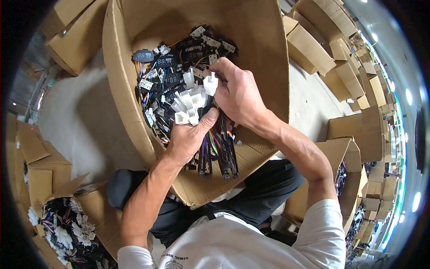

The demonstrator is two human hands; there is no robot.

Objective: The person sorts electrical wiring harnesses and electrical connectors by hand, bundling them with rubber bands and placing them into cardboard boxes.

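Note:
My left hand (184,142) is closed around a bundle of wire harnesses (207,154), its thumb lying across them. White plastic connectors (191,102) cluster at the upper end of the bundle, above that hand. Dark-sleeved and coloured wires hang down below it. To the right, my right hand (239,92) has its fingers curled round a white connector (210,84) at the edge of the cluster; its fingertips are partly hidden. Both hands are over an open cardboard box (117,85), where small black display modules (143,55) lie heaped with coloured wires and white plugs.
The box stands between my legs, its near flap (197,190) folded toward me. At lower left, another carton (96,208) holds dark harnesses with white connectors. Cartons (309,47) line the right side, and one carton (71,40) stands at upper left on the grey floor (76,116).

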